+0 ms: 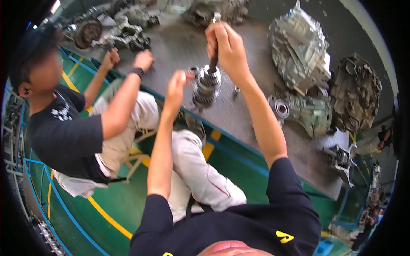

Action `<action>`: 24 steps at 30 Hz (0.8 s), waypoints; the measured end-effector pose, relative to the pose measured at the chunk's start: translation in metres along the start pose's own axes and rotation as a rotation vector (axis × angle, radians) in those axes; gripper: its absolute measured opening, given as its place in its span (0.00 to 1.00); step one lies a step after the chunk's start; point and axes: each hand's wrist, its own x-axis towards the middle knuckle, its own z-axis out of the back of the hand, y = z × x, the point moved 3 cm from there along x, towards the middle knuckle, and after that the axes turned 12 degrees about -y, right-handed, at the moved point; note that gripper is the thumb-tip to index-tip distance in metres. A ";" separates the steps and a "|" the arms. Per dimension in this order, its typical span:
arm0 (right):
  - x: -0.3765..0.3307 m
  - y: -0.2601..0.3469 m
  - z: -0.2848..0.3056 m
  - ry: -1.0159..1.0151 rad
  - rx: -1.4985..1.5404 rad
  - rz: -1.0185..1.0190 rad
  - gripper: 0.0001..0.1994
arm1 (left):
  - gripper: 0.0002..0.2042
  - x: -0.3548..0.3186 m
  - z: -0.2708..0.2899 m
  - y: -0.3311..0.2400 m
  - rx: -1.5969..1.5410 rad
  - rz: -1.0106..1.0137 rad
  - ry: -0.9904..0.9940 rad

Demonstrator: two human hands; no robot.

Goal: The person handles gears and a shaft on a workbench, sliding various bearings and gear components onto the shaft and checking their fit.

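A stack of metal gears (206, 88) stands on the workbench ahead of me. My right hand (226, 48) is wrapped round a dark rod (213, 64) with a bright, shiny upper end. The rod's lower end meets the top of the gear stack; whether it is a tool or part of the shaft is unclear. To the left of the gears, my left hand (175, 88) is raised with its fingers curled and somewhat blurred. A small metal ring (194, 70) is right by its fingertips; whether they touch it I cannot tell.
Large gearbox housings (299, 47) (358, 91) and a casing with a round bearing (307, 110) lie on the right of the metal bench (252, 112). A small round part (236, 89) lies beside the gears. At left, a seated co-worker (64, 115) reaches toward more gear parts (128, 34).
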 end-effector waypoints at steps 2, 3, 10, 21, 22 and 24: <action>-0.006 0.001 0.005 -0.011 0.059 -0.082 0.16 | 0.10 -0.024 0.021 0.023 0.043 0.216 0.067; -0.008 0.003 0.006 0.001 0.070 -0.105 0.16 | 0.13 -0.037 0.027 0.030 0.060 0.222 0.154; -0.015 0.010 0.001 0.019 0.309 -0.303 0.17 | 0.32 -0.063 0.010 0.053 -0.136 0.309 0.372; -0.015 0.019 0.025 0.099 0.202 -0.427 0.24 | 0.14 -0.050 -0.025 0.045 0.223 0.117 0.324; -0.015 0.021 0.029 0.071 0.218 -0.432 0.24 | 0.14 -0.051 -0.026 0.044 0.228 0.063 0.309; -0.017 0.021 0.033 0.003 0.239 -0.434 0.24 | 0.12 -0.051 -0.024 0.045 0.228 0.094 0.251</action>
